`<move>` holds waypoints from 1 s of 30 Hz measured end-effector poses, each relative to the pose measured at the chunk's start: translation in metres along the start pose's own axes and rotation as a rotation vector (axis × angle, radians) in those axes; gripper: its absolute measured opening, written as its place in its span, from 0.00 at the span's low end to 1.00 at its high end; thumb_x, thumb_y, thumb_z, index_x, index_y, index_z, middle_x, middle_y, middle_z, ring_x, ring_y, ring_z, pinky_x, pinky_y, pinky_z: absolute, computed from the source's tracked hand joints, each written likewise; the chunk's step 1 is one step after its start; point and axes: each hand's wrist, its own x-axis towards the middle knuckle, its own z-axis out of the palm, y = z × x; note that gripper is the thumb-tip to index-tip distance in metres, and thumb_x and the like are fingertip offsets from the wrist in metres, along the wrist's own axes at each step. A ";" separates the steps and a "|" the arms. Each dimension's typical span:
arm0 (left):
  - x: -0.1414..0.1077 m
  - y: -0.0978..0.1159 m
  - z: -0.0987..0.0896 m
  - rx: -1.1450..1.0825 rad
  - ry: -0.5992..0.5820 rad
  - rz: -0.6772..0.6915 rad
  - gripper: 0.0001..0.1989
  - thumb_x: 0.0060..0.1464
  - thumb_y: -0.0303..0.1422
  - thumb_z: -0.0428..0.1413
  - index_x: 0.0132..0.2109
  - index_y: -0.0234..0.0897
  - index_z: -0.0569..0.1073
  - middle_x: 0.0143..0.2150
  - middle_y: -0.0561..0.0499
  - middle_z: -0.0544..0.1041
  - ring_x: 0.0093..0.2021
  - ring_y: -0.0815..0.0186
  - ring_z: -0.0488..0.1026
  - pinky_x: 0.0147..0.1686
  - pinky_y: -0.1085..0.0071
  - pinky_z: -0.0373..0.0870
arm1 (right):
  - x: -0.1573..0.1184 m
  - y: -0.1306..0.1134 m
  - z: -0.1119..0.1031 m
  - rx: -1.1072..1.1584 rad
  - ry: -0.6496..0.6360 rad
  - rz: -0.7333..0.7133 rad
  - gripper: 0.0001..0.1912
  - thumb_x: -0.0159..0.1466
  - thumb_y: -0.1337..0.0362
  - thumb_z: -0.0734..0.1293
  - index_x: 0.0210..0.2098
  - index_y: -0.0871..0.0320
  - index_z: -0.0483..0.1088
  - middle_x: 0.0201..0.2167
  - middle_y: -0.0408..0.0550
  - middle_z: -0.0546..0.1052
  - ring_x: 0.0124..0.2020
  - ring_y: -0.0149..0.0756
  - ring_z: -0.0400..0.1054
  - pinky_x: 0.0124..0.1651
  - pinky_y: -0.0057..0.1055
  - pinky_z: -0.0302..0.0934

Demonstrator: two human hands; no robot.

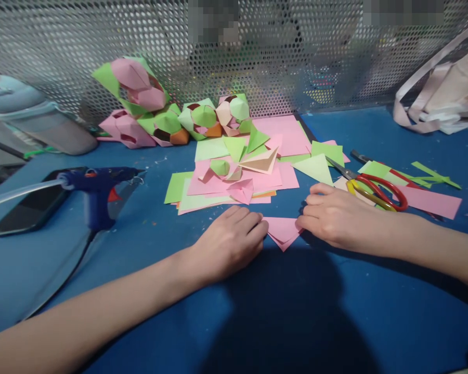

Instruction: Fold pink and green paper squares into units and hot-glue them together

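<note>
A small piece of pink paper [284, 231], folded into a triangle with its point toward me, lies on the blue table between my hands. My left hand [234, 239] is closed with its fingertips gripping the left corner. On the opposite corner, the curled fingers of my right hand [327, 218] press or pinch the paper; the exact hold is partly hidden. Just beyond are stacked pink and green paper sheets [203, 179], topped by loose folded pieces, among them a small pink one [242, 191]. Scissors [368, 187] with red and yellow handles rest beyond my right wrist.
A blue glue gun [95, 192] stands at the left, its cord running toward me, beside a dark phone [35, 208]. Folded paper shapes [164, 122] line a perforated metal screen [273, 52]. Paper strips [429, 200] and a pale strapped bag [452, 88] are at right, a tumbler [42, 119] at left.
</note>
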 end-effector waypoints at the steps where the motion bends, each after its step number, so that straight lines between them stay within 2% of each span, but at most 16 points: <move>1: 0.000 0.000 0.000 -0.013 0.008 -0.006 0.07 0.57 0.25 0.49 0.38 0.34 0.71 0.34 0.45 0.75 0.36 0.62 0.71 0.37 0.65 0.66 | 0.000 0.000 0.000 -0.009 -0.004 0.007 0.13 0.66 0.71 0.59 0.26 0.59 0.66 0.22 0.44 0.68 0.26 0.34 0.54 0.38 0.35 0.44; 6: 0.000 0.000 -0.002 -0.081 0.049 -0.045 0.07 0.57 0.26 0.49 0.39 0.34 0.72 0.33 0.46 0.75 0.36 0.62 0.72 0.38 0.65 0.67 | -0.002 0.000 0.002 -0.034 -0.003 0.030 0.11 0.66 0.71 0.59 0.27 0.59 0.67 0.22 0.45 0.69 0.27 0.35 0.57 0.38 0.36 0.45; 11: 0.005 -0.002 -0.001 -0.162 0.075 -0.135 0.09 0.58 0.32 0.51 0.42 0.33 0.72 0.33 0.45 0.76 0.35 0.62 0.72 0.36 0.65 0.67 | 0.000 0.001 0.005 0.047 0.049 0.092 0.11 0.66 0.69 0.58 0.33 0.61 0.70 0.24 0.47 0.71 0.29 0.36 0.59 0.40 0.36 0.47; 16: 0.009 -0.003 -0.001 -0.330 0.105 -0.253 0.07 0.59 0.30 0.50 0.38 0.33 0.72 0.32 0.47 0.75 0.33 0.65 0.70 0.34 0.70 0.66 | 0.007 0.000 0.011 0.280 0.232 0.248 0.10 0.66 0.68 0.59 0.40 0.63 0.73 0.30 0.51 0.75 0.35 0.37 0.63 0.41 0.35 0.53; 20: 0.011 0.001 -0.009 -0.534 0.095 -0.459 0.06 0.57 0.28 0.51 0.35 0.33 0.72 0.29 0.51 0.73 0.28 0.70 0.66 0.29 0.74 0.62 | 0.012 -0.005 0.012 0.513 0.366 0.404 0.10 0.63 0.68 0.64 0.43 0.62 0.72 0.36 0.50 0.77 0.38 0.36 0.67 0.42 0.33 0.60; 24: 0.015 0.005 -0.015 -0.769 0.075 -0.664 0.08 0.57 0.31 0.50 0.31 0.34 0.69 0.24 0.55 0.68 0.25 0.72 0.62 0.26 0.75 0.59 | 0.014 -0.011 0.008 0.771 0.417 0.534 0.16 0.59 0.71 0.65 0.47 0.59 0.71 0.42 0.47 0.77 0.40 0.34 0.71 0.42 0.30 0.64; 26: 0.016 0.006 -0.016 -0.905 0.075 -0.737 0.08 0.58 0.32 0.50 0.31 0.35 0.68 0.25 0.55 0.67 0.26 0.71 0.63 0.26 0.76 0.60 | 0.015 -0.013 0.006 0.876 0.439 0.573 0.18 0.58 0.74 0.64 0.48 0.57 0.71 0.43 0.45 0.77 0.40 0.33 0.71 0.42 0.28 0.65; 30: 0.017 0.009 -0.014 -1.086 0.067 -0.786 0.06 0.57 0.33 0.52 0.39 0.34 0.69 0.30 0.54 0.70 0.28 0.70 0.66 0.26 0.75 0.62 | 0.017 -0.016 0.007 1.008 0.479 0.611 0.20 0.56 0.75 0.64 0.48 0.56 0.70 0.44 0.46 0.76 0.42 0.33 0.71 0.43 0.28 0.66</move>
